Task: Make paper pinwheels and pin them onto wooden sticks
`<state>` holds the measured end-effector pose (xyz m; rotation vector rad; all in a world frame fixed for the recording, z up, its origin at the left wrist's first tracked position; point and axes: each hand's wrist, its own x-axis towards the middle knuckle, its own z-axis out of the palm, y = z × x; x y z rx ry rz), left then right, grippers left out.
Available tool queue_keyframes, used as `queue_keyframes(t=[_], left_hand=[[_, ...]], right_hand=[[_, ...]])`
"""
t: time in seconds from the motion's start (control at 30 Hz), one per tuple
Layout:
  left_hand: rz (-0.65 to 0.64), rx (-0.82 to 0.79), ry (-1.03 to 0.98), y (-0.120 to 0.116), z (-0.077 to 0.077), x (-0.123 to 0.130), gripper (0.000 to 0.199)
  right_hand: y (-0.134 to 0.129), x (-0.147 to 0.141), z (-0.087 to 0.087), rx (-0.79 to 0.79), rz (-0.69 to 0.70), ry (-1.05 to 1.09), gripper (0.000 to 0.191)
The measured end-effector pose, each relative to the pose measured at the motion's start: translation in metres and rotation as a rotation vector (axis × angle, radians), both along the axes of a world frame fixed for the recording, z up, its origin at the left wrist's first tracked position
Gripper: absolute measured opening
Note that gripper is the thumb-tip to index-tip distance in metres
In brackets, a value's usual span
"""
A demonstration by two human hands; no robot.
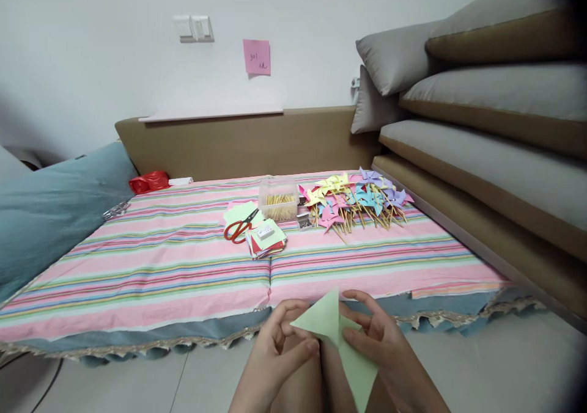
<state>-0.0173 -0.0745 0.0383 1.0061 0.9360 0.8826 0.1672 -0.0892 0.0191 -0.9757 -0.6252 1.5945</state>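
Note:
A light green paper, folded and creased with pointed corners, is between my two hands at the bottom centre. My right hand pinches its right part, thumb on the front. My left hand is curled at its left corner, thumb and fingers closed around the edge. Beyond them on the striped cloth lie a stack of coloured paper with a small white box on top, red-handled scissors, and a clear tub of wooden sticks. Many paper pinwheels are piled to the right.
Stacked grey and brown cushions stand on the right. A blue cushion is at the left, near a red plastic bag. The striped cloth's frilled front edge hangs before my hands. A pink note is on the wall.

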Motion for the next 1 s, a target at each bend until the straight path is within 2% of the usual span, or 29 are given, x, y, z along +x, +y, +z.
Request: queue_keyframes(t=[0.07,0.17,0.27,0.37,0.5,0.57,0.83,1.0], left_hand=[[0.051,0.025,-0.016,0.003,-0.002,0.000,0.043],[0.114,0.147,-0.031,0.007,-0.005,0.002,0.039],[0.059,0.195,-0.042,0.007,-0.006,0.005,0.045],[-0.003,0.099,-0.097,0.003,-0.003,0.008,0.047],[0.058,-0.014,-0.160,-0.002,0.004,0.006,0.048],[0.057,-0.026,-0.145,-0.002,0.006,0.002,0.053],[0.067,-0.106,-0.095,0.001,0.004,-0.011,0.047],[0.085,-0.092,-0.080,0.001,0.003,-0.011,0.039]], right_hand=[[0.001,0.001,0.000,0.012,0.005,-0.011,0.068],[0.002,0.001,-0.001,0.043,0.028,0.018,0.068],[0.002,0.000,-0.001,0.060,0.058,0.068,0.069],[0.002,-0.001,0.001,0.036,0.046,0.051,0.068],[0.000,-0.001,0.005,-0.014,0.021,-0.055,0.070],[0.000,0.000,0.005,-0.028,0.019,-0.097,0.071],[0.001,-0.007,0.004,-0.016,-0.030,-0.237,0.069],[0.001,-0.007,0.005,-0.017,0.012,-0.239,0.069]])
